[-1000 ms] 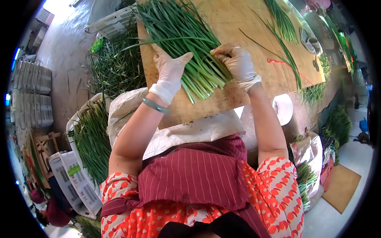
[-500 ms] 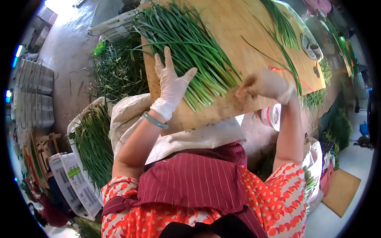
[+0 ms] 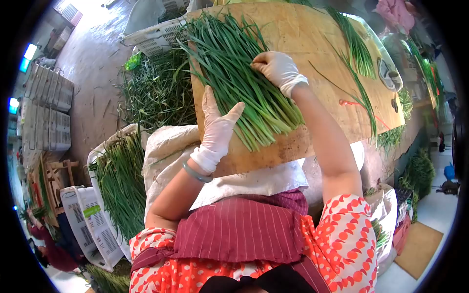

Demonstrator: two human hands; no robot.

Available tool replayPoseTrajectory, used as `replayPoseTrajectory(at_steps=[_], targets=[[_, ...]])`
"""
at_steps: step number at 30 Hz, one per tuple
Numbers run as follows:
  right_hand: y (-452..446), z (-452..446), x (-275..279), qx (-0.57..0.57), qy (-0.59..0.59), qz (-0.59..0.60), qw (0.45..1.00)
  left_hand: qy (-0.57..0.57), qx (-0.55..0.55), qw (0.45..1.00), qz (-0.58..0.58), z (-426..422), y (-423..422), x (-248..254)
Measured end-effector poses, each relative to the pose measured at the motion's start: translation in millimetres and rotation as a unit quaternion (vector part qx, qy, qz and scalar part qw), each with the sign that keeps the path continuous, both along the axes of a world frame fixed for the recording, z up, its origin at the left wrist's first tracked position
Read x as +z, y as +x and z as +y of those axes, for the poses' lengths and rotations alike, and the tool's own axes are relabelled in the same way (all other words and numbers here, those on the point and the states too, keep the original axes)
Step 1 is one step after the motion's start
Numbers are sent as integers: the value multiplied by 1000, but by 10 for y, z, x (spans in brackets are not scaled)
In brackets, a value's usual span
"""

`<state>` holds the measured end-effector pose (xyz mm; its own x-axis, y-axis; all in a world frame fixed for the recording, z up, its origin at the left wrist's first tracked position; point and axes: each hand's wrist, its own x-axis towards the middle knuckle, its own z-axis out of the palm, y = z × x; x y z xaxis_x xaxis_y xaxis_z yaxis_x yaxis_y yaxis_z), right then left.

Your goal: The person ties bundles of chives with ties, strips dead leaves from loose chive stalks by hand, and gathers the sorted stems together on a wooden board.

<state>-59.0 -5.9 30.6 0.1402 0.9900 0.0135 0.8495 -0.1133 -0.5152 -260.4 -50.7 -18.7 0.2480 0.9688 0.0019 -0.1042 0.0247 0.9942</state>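
Observation:
A large pile of garlic chives lies on the wooden board, dark leaves toward the far left and pale cut ends toward me. My left hand, in a whitish glove, rests along the pile's left side near the pale ends, thumb and fingers spread. On the pile's right edge, about halfway up, my right hand, also gloved, has its fingertips pinched together among the leaves. Exactly how many leaves it grips is hidden by the fingers.
The wooden board carries more chives, a red tie and scissors on its right. Leaf scraps heap beyond its left edge. A crate of chives stands at lower left, with stacked crates farther off.
My right hand has moved from the board beside the pale ends up and left onto the pile's right edge, fingers now pinched. My left hand stays spread at the pile's left side.

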Motion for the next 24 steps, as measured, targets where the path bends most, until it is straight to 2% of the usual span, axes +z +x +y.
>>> replayPoseTrajectory(at_steps=[1, 3, 4, 5, 7, 8, 9, 11, 13, 15, 18, 19, 21, 22, 23, 24], targets=[[66, 2, -31, 0, 0, -1, 1000, 0, 0, 1000, -1, 6, -3, 14], [298, -9, -124, -118, 82, 153, 978, -49, -18, 993, -107, 13, -14, 63], [367, -16, -149, -141, 144, 82, 976, -47, -16, 993, -108, 2, -27, 169], [440, -4, -208, -136, 147, 83, 976, -76, -20, 992, -94, -7, -46, 337], [547, 23, -259, -170, 81, -64, 980, -102, -18, 991, -83, 41, -80, 428], [628, 104, -168, -142, -133, 20, 981, -164, -1, 982, -95, 89, -96, 407], [602, 119, -179, -139, -132, 19, 981, -225, 14, 968, -108, 125, -106, 397], [267, 63, -100, -89, -125, 49, 987, -236, 23, 965, -108, 190, -113, 450], [-127, 80, -100, -35, -209, 165, 963, -292, -54, 941, -163, 352, -179, 350], [-505, -49, 136, 34, -225, 216, 949, -315, -37, 935, -156, 467, -188, 270], [-813, -133, 16, 26, -206, 312, 927, -366, -58, 901, -226, 568, -229, 160], [-819, -161, -23, 22, -208, 315, 926, -372, -61, 900, -217, 554, -260, 200], [-875, -218, -140, 61, -202, 510, 834, -384, -53, 901, -196, 496, -288, 295], [-896, -286, -33, 88, -151, 511, 842, -389, -49, 901, -187, 475, -305, 332], [-925, -302, 2, 89, -152, 514, 840, -340, -64, 917, -200, 504, -308, 334], [-944, -325, 20, 72, -75, 489, 866, -291, -79, 929, -213, 496, -308, 350]])
